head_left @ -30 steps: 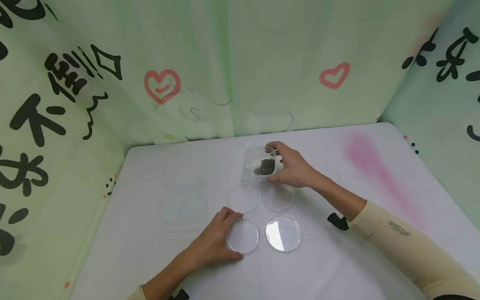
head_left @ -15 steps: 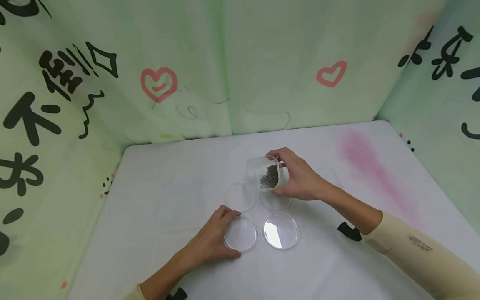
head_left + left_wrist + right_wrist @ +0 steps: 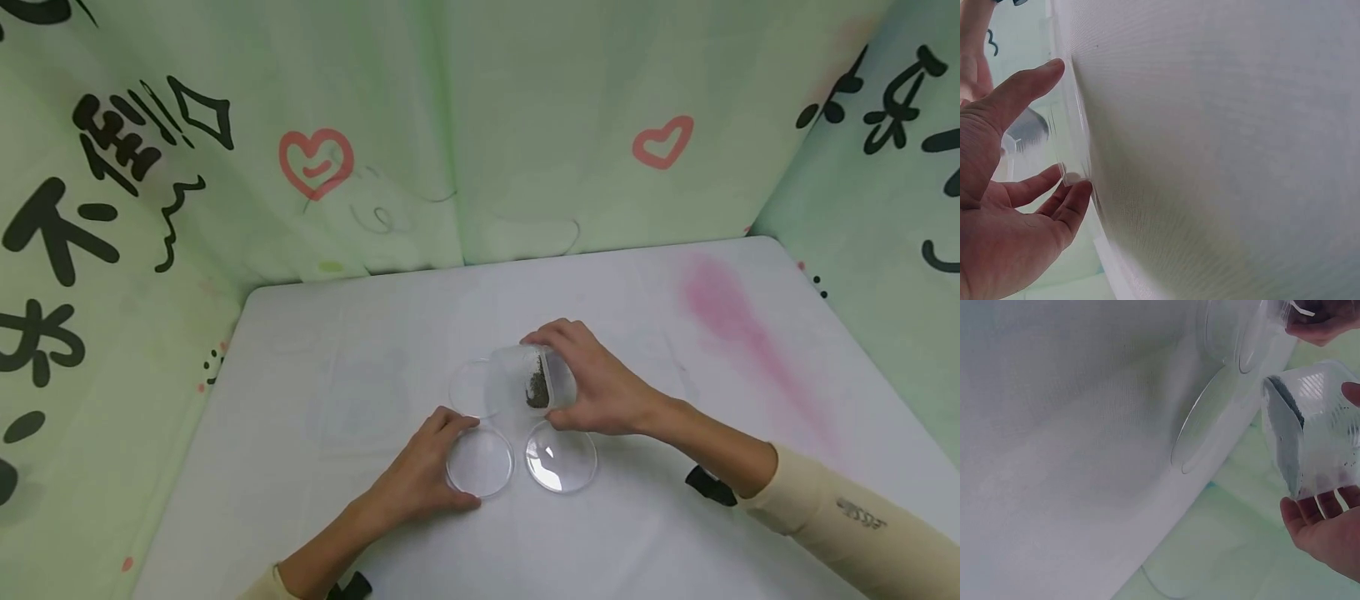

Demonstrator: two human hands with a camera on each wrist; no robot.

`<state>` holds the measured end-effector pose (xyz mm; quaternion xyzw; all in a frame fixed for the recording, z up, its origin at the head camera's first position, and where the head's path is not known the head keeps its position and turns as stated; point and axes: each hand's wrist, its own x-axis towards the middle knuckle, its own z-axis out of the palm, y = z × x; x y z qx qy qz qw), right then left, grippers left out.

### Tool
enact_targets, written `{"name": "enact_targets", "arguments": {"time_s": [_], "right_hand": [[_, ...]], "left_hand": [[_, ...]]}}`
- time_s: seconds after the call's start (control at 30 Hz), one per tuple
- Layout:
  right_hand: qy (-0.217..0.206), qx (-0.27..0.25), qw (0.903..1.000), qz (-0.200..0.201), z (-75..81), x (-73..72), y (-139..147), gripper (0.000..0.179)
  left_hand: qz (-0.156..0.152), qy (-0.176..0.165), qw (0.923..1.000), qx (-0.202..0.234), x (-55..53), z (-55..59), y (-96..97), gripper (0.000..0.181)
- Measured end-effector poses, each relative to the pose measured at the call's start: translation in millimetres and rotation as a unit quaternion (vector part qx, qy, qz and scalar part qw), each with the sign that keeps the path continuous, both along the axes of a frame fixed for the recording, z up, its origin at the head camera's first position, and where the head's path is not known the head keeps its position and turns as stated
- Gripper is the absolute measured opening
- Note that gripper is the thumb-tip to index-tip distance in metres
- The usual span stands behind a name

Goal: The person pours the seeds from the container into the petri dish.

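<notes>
In the head view my left hand (image 3: 420, 467) holds the near-left clear petri dish (image 3: 480, 462) by its rim, thumb on the near side and fingers on the far side. The left wrist view shows this dish (image 3: 1074, 140) edge-on between thumb and fingertips. My right hand (image 3: 603, 387) grips a clear plastic tub (image 3: 513, 375), raised and tipped on its side. Fine dark granules (image 3: 537, 390) lie inside against its base. Another petri dish (image 3: 561, 458) sits at near right, and one (image 3: 467, 387) at far left. The tub and right hand hide the far-right dish.
A white cloth (image 3: 360, 367) with a pink stain (image 3: 735, 308) covers the table. Green curtains (image 3: 525, 125) with red hearts and black writing stand behind and at both sides.
My right hand has brought the tub toward me, over the far-right dish, and tilted it further, so the granules have slid into a narrower heap. The left hand stays on its dish.
</notes>
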<state>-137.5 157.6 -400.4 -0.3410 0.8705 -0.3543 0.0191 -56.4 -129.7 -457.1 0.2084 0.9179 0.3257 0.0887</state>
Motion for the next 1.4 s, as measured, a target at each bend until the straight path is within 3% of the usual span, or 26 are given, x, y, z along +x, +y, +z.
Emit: {"name": "enact_targets", "arguments": {"time_s": [0.4,0.63,1.03,1.4], "right_hand": [[0.089,0.024,0.995,0.04,-1.5,13.7,-9.1,0.087],[0.162,0.046,0.9837,0.064,-1.6,23.0,-16.4,0.086],[0.232,0.085,0.9658,0.078,0.3,34.4,-23.7,0.088],[0.298,0.103,0.9451,0.085,-2.1,40.2,-28.5,0.093]], "left_hand": [[-0.001,-0.014,0.9999,-0.002,-1.1,0.4,0.0,0.091],[-0.003,-0.02,0.9998,-0.005,-1.1,1.8,1.2,0.091],[-0.012,0.002,0.9999,0.001,-0.1,1.6,-0.2,0.09],[-0.01,0.001,0.9999,-0.002,-0.5,1.3,0.1,0.09]]}}
